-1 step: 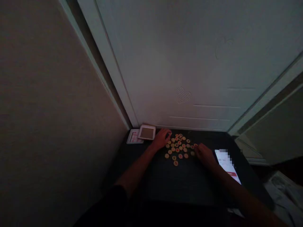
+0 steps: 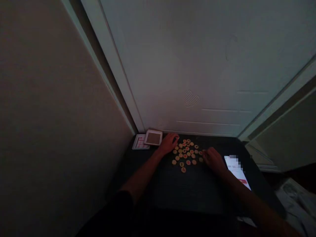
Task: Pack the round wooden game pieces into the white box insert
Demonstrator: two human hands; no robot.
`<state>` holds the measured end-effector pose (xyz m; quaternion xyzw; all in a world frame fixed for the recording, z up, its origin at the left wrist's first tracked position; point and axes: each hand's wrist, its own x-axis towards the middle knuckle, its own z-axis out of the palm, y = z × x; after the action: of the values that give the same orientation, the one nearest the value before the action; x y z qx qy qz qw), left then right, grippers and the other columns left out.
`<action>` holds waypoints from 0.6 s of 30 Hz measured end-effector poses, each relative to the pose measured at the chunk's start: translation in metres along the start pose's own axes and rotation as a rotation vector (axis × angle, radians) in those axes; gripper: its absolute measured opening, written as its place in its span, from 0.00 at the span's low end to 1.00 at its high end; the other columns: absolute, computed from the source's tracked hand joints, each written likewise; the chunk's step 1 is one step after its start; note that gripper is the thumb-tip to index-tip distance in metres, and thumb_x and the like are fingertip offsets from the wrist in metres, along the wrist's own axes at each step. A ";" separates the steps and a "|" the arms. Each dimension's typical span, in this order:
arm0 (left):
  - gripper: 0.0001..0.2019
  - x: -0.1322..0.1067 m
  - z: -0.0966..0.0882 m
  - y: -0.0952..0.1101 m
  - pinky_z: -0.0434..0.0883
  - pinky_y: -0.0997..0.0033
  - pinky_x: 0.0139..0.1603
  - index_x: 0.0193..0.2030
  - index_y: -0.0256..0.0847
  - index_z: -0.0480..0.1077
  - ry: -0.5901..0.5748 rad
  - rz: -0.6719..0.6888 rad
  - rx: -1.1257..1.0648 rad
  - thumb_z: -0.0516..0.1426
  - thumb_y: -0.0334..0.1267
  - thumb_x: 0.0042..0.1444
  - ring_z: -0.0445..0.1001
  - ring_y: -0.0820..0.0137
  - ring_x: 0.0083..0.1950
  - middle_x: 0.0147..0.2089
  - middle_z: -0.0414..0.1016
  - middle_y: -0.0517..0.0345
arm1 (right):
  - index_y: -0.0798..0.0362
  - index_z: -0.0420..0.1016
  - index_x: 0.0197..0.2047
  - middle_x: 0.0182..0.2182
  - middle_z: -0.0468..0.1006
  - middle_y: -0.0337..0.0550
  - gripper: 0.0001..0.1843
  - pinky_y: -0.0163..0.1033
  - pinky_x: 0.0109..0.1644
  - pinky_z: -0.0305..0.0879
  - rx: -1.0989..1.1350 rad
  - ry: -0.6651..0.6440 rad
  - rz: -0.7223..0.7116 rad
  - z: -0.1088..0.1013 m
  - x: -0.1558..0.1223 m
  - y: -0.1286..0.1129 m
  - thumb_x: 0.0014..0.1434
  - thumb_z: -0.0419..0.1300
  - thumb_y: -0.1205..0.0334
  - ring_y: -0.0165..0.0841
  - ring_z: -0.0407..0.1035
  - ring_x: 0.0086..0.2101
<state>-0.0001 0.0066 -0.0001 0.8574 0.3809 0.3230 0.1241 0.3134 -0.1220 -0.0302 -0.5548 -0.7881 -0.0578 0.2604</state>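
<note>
Several small round wooden Chinese chess pieces (image 2: 184,151), with red or dark marks on their faces, lie spread in a loose cluster on the dark table (image 2: 182,194). At the cluster's upper left is my left hand (image 2: 170,144), its fingers curled in a pinch round what looks like one piece. My right hand (image 2: 212,159) rests at the right edge of the cluster. Its thumb and fingers are closed at a piece, mostly hidden by them. The marks are too small and dim to read.
Two flat, pale-framed cases lie overlapping at the table's back left, a brown-centred one (image 2: 153,137) over a pink-and-white one (image 2: 140,142). A lit phone (image 2: 237,171) lies right of my right forearm. A white panelled door (image 2: 172,82) stands directly behind the table.
</note>
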 end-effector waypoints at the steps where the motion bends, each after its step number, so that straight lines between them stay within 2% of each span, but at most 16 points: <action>1: 0.14 0.004 0.000 -0.005 0.75 0.51 0.57 0.57 0.40 0.72 -0.004 -0.012 0.000 0.59 0.42 0.69 0.76 0.60 0.56 0.58 0.75 0.49 | 0.53 0.77 0.48 0.45 0.79 0.54 0.16 0.48 0.49 0.71 0.002 -0.001 -0.001 -0.002 0.004 0.004 0.69 0.53 0.52 0.44 0.73 0.45; 4: 0.16 0.013 0.002 -0.018 0.76 0.52 0.55 0.59 0.40 0.71 -0.029 -0.046 0.005 0.59 0.43 0.68 0.76 0.61 0.55 0.60 0.73 0.48 | 0.53 0.72 0.60 0.56 0.75 0.57 0.24 0.54 0.59 0.66 0.012 -0.019 -0.007 -0.007 0.012 0.016 0.67 0.56 0.49 0.49 0.69 0.56; 8: 0.16 0.013 0.006 -0.032 0.77 0.53 0.54 0.59 0.41 0.70 -0.077 -0.091 0.020 0.59 0.43 0.69 0.76 0.61 0.54 0.60 0.73 0.48 | 0.51 0.63 0.70 0.65 0.68 0.55 0.32 0.56 0.64 0.63 0.024 -0.067 -0.014 -0.010 0.017 0.025 0.68 0.55 0.46 0.49 0.64 0.63; 13: 0.16 0.004 0.011 -0.040 0.77 0.53 0.54 0.59 0.41 0.70 -0.110 -0.130 0.042 0.59 0.43 0.69 0.76 0.61 0.54 0.60 0.73 0.48 | 0.48 0.53 0.75 0.72 0.57 0.52 0.37 0.57 0.67 0.61 0.036 -0.139 -0.032 -0.008 0.016 0.027 0.69 0.54 0.44 0.49 0.58 0.67; 18: 0.16 -0.004 0.013 -0.040 0.77 0.53 0.54 0.59 0.41 0.71 -0.118 -0.119 0.056 0.59 0.43 0.69 0.76 0.61 0.54 0.60 0.73 0.48 | 0.45 0.47 0.77 0.76 0.48 0.49 0.42 0.57 0.69 0.57 0.066 -0.217 -0.079 -0.001 0.008 0.017 0.67 0.56 0.43 0.49 0.53 0.70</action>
<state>-0.0171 0.0314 -0.0303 0.8538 0.4322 0.2533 0.1414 0.3275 -0.1089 -0.0284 -0.5173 -0.8345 0.0183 0.1890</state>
